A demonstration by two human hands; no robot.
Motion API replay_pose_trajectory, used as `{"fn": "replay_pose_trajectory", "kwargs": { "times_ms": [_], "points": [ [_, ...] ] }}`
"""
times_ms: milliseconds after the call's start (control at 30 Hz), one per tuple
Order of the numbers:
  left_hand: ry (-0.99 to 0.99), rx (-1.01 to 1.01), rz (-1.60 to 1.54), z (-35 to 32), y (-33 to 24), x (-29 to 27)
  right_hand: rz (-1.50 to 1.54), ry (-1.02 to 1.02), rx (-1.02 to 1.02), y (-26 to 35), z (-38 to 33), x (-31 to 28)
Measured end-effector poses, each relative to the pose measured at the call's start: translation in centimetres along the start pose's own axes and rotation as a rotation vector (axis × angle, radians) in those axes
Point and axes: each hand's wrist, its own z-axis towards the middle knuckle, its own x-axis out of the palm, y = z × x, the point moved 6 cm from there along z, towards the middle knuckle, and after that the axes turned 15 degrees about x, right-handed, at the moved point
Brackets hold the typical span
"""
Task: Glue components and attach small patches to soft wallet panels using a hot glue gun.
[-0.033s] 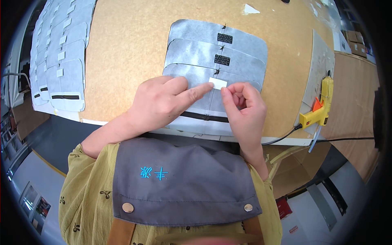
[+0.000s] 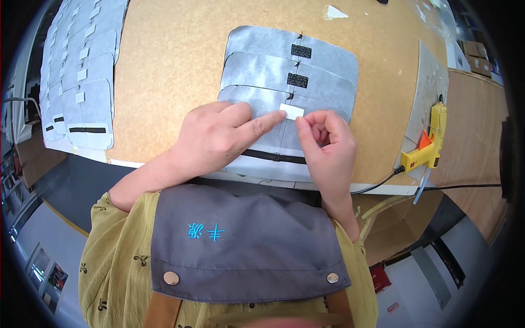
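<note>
Colours on the work table

Grey fabric pieces (image 2: pixel 257 101) with black patches (image 2: pixel 301 51) are laid on a tan board (image 2: pixel 169 71); a white tag (image 2: pixel 291 111) is seen on the nearest piece, a yellow and orange glue gun (image 2: pixel 429 145) beside, and a grey apron (image 2: pixel 246 240) over an olive patterned shirt (image 2: pixel 117 268).

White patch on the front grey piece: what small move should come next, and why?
Probably press the white patch flat with the left hand. That hand's index fingertip already touches the patch's left edge, while the right hand pinches its right end. The patch lies on the centre seam of the nearest grey fabric piece, in line with the black patches on the pieces behind.
</note>
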Motion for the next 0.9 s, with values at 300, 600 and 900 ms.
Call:
{"fn": "replay_pose_trajectory", "kwargs": {
  "times_ms": [300,600,900],
  "points": [
    [0.086,0.021,0.048,0.2,-0.2,0.1,-0.17,-0.189,-0.152,0.3,-0.8,-1.3],
    [0.06,0.008,0.029,0.2,-0.2,0.2,-0.537,-0.129,-0.487,0.5,-2.2,-0.5],
    [0.031,-0.034,0.051,0.2,-0.2,0.4,-0.555,-0.144,-0.443,0.3,-2.0,-0.6]
  ]
}}
